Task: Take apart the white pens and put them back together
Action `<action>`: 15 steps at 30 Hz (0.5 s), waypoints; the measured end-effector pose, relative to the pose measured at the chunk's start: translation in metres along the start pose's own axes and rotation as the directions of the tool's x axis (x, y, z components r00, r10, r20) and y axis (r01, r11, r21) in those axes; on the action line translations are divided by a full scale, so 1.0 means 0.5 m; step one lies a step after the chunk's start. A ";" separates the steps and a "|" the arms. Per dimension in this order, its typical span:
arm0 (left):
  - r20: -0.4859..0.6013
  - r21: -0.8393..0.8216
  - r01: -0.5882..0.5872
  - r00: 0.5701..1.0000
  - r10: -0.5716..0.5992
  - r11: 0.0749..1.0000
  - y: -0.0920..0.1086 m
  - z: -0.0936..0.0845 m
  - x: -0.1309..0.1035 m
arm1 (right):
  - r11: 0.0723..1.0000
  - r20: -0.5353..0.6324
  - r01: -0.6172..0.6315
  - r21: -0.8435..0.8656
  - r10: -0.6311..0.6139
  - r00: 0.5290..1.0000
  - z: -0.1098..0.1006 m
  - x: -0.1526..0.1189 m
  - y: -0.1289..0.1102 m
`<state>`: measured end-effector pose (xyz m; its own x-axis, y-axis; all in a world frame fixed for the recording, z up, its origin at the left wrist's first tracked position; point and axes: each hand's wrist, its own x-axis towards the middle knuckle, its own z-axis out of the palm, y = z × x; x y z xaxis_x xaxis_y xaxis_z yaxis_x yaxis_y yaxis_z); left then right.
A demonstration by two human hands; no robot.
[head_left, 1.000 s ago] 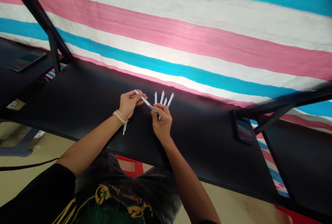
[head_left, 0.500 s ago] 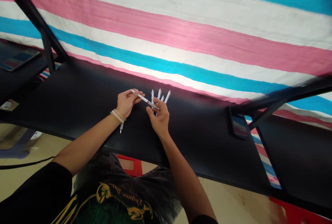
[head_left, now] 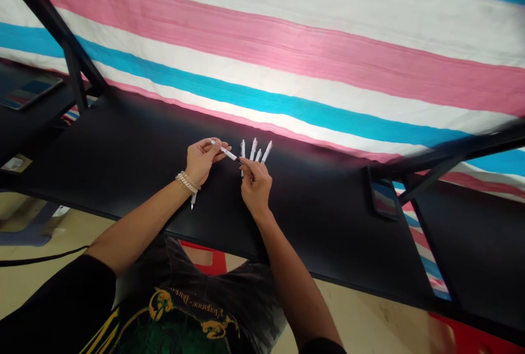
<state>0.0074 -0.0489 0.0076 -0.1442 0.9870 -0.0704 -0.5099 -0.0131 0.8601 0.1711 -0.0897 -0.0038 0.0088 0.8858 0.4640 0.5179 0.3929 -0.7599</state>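
Observation:
A white pen (head_left: 228,153) is held slanting between my two hands above the black table. My left hand (head_left: 202,161), with a beaded bracelet at its wrist, pinches the pen's upper left end. My right hand (head_left: 256,181) has its fingertips closed at the lower right end, where a dark part shows. Several white pens (head_left: 254,149) lie fanned out just beyond my right hand, their near ends partly hidden by it. One more pen (head_left: 193,200) lies by my left wrist, partly covered.
The black table (head_left: 320,206) has a striped cloth (head_left: 287,42) hanging behind it. Black metal bars rise at both sides. A dark phone-like object (head_left: 384,198) lies at the right, a tablet-like one (head_left: 28,88) at far left.
My right hand's fingers have closed together at the pen's lower right end, where a dark part now shows. The view has shifted slightly.

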 end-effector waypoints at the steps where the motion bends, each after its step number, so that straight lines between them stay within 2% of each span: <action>1: -0.018 -0.011 -0.008 1.000 0.008 1.000 0.001 -0.002 0.003 | 0.998 -0.022 0.032 -0.057 -0.034 0.999 -0.004 0.001 -0.001; 4: -0.052 -0.049 -0.018 0.999 0.016 0.999 0.003 -0.011 0.013 | 0.989 -0.054 0.063 -0.134 -0.070 0.996 -0.013 0.003 -0.004; 10: -0.104 -0.106 -0.049 0.994 0.038 0.993 0.007 -0.021 0.022 | 0.985 -0.111 0.043 -0.166 -0.062 0.992 -0.025 0.004 -0.002; 15: -0.054 -0.057 0.000 0.999 -0.003 0.998 0.002 -0.005 0.006 | 0.984 -0.069 0.081 -0.157 -0.092 0.993 -0.015 -0.001 -0.006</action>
<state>0.0042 -0.0464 0.0068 -0.1878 0.9771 -0.1003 -0.5571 -0.0218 0.8301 0.1761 -0.0931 0.0016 0.0200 0.8264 0.5627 0.6447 0.4195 -0.6390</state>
